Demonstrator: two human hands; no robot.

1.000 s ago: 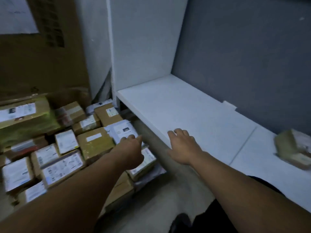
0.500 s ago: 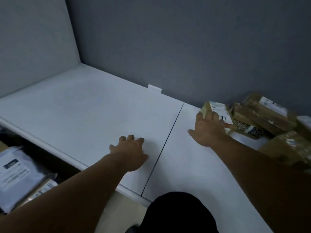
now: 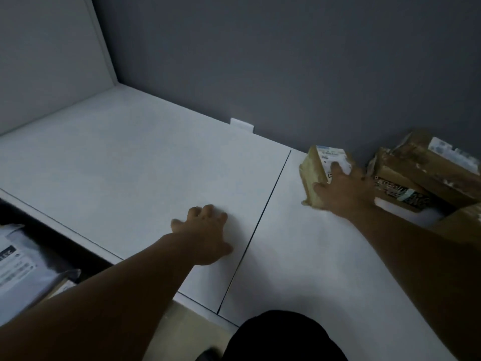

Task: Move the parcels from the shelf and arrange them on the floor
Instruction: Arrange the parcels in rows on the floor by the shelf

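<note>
Since the frame half a second before, little had been shifted: the right hand (image 3: 343, 188) had been settled more fully over the small parcel (image 3: 321, 173), and the view had been drawn slightly nearer. That parcel was found at two o'clock on the white shelf (image 3: 156, 165), just right of the panel seam (image 3: 268, 201), with fingers laid on its labelled top and the thumb against its near side; a closed grip could not be confirmed. The left hand (image 3: 205, 235) was pressed flat and spread on bare shelf near the centre, holding nothing. More parcels (image 3: 421, 175) were stacked at three o'clock against the grey wall (image 3: 286, 61), and others lay on the floor (image 3: 18, 259) at eight o'clock. The small parcel was judged light, fairly stiff cardboard under glossy tape, hence somewhat slippery. It would best be taken across its short sides, thumb opposing fingers, rather than by the label.
</note>
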